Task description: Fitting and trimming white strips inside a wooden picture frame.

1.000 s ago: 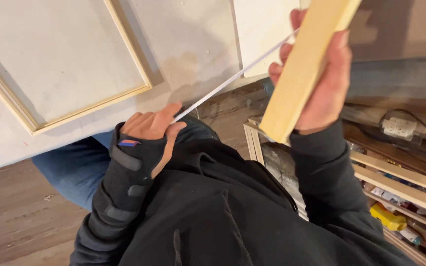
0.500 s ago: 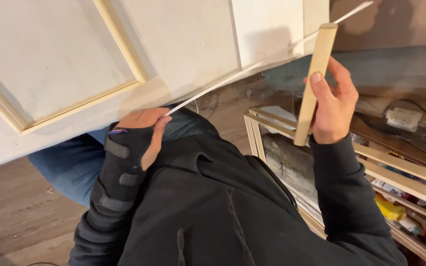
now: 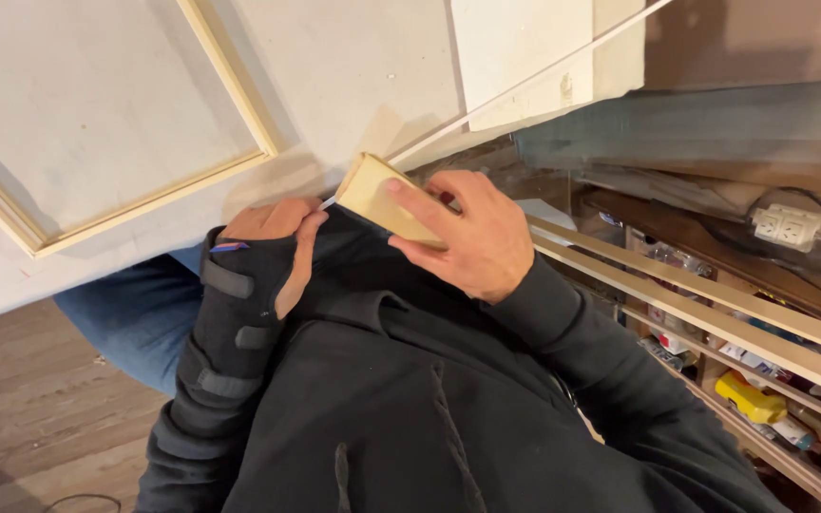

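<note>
Head view: wood block [image 3: 384, 201] between both hands.

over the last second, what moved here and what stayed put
The right hand brought the wooden block down from high at the upper right to the chest, close to the left hand, and keeps gripping it. The left hand in its black wrist brace stayed put, fingers pinching the thin white strip. The white panel is unchanged.

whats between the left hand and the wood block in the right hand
In the head view, only the near end of the thin white strip bridges the left hand and the wood block.
</note>
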